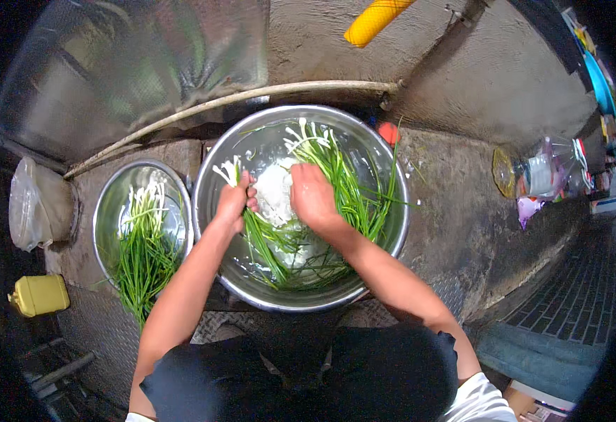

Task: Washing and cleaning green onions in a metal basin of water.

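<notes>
On the stained ledge (448, 190) sits a steel basin (301, 307) of frothing water (276, 188). Rinsing seems in hand: the left hand (235, 202) is wrapped round 1 bunch of green onions (262, 243), left of centre; I can't tell what the curled right hand (313, 195) holds. Swishing would need a firm hold. White bulbs, long green leaves.

Green scallions (343, 183) with white bulbs (229, 172), silvery basin (308, 307), yellow jug (42, 295), dark-crosshatched yellow tube (378, 21), dim clothing (392, 373) perhaps navy.

Person is wearing a dark blue-black cloth garment (385, 369) over the lap; a white, creased fabric sleeve (480, 399) is showing at right; left hand (235, 202) and right hand (312, 193) are showing bare.
</notes>
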Tool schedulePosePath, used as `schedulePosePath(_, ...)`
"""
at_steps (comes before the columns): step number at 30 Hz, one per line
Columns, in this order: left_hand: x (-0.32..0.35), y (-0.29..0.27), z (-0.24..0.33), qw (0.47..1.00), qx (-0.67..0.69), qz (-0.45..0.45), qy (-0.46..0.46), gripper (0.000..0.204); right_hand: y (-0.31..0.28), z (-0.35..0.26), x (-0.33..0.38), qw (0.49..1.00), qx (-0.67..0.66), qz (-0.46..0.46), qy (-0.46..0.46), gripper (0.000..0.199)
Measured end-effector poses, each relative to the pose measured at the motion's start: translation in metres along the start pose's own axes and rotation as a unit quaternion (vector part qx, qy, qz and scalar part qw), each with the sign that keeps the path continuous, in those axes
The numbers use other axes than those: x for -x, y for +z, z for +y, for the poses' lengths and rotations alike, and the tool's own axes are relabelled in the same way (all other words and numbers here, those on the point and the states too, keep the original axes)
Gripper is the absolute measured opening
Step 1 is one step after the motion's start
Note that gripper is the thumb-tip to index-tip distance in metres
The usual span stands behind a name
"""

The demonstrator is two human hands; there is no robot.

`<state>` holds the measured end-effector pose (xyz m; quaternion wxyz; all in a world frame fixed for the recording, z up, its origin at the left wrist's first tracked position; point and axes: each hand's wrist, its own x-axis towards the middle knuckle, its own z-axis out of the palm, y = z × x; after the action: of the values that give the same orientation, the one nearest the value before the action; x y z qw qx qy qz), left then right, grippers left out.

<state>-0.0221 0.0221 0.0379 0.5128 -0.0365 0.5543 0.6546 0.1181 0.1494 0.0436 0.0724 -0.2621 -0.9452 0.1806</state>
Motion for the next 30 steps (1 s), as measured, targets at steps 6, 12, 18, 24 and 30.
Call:
schedulePosePath(6,-0.022,-0.014,-0.033,0.986,-0.112,0.108,-0.056,0.028,0.012,0.044,-0.026,0.979,0.129,0.152,0.036,0.021)
schedulePosePath(12,-0.025,-0.019,-0.032,0.986,-0.122,0.099,-0.061,0.022,0.046,0.071,-0.010,0.979,0.149,-0.139,0.001,0.043)
schedulePosePath(18,0.007,-0.002,-0.001,0.997,-0.082,0.007,0.004,0.033,0.018,0.050,-0.016,0.976,-0.159,-0.115,0.091,0.052)
schedulePosePath(24,0.029,0.041,0.023,0.991,-0.090,-0.016,0.098,0.027,-0.014,0.048,-0.022,0.907,-0.401,-0.108,0.075,0.034)
schedulePosePath(30,0.030,0.056,0.029,0.963,-0.203,0.049,0.171,0.032,-0.036,0.026,-0.016,0.656,-0.717,-0.191,0.140,0.030)
